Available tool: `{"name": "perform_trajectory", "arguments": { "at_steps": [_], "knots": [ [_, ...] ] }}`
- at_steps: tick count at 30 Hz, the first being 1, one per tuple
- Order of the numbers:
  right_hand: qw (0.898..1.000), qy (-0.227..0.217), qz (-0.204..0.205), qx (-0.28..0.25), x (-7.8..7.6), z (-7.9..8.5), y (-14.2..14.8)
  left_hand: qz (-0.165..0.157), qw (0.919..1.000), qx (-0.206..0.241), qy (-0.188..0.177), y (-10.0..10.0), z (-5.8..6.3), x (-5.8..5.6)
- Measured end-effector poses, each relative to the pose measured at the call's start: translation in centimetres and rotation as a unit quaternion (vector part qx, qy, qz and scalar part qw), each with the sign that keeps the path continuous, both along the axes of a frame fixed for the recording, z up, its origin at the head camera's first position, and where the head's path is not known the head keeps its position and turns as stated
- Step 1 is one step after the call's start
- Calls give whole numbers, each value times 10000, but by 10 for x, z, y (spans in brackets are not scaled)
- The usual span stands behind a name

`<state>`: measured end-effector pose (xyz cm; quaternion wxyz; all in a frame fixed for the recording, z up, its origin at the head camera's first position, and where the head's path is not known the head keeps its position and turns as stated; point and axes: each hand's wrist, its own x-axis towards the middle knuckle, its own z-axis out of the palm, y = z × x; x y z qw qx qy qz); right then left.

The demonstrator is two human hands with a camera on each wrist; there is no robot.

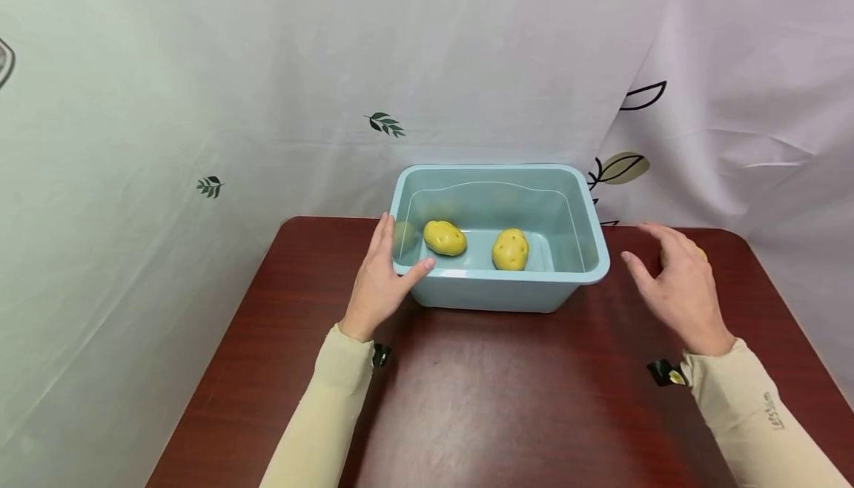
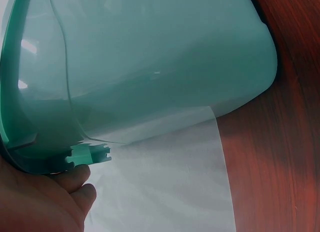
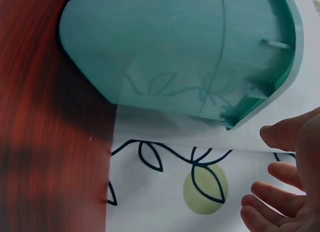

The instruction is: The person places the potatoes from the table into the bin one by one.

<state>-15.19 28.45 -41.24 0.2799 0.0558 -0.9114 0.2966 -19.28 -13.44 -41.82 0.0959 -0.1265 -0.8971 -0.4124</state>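
A light blue plastic bin (image 1: 494, 291) stands near the back of the table, with two yellow potatoes inside: one on the left (image 1: 445, 238) and one nearer the middle (image 1: 510, 250). My left hand (image 1: 376, 280) is at the bin's front left corner, fingers straight along the left rim and thumb spread over the front rim. In the left wrist view its fingertips (image 2: 82, 192) show just below the rim. To the right of the bin, apart from it, my right hand (image 1: 683, 291) hovers with fingers spread and nothing held. Another yellow item (image 1: 701, 254) is mostly hidden behind it.
The dark red wooden table (image 1: 494, 391) has its back edge close to a white patterned cloth (image 1: 494, 65), which also hangs along the left and right sides. Dark wrist devices sit at both cuffs.
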Motion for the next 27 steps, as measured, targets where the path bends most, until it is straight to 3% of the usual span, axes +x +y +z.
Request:
{"name": "perform_trajectory", "arguments": {
  "at_steps": [27],
  "knots": [
    [9980,-440,-462,17,-5,-22,33,7,10000,14,35,0,0,0]
  ]
}}
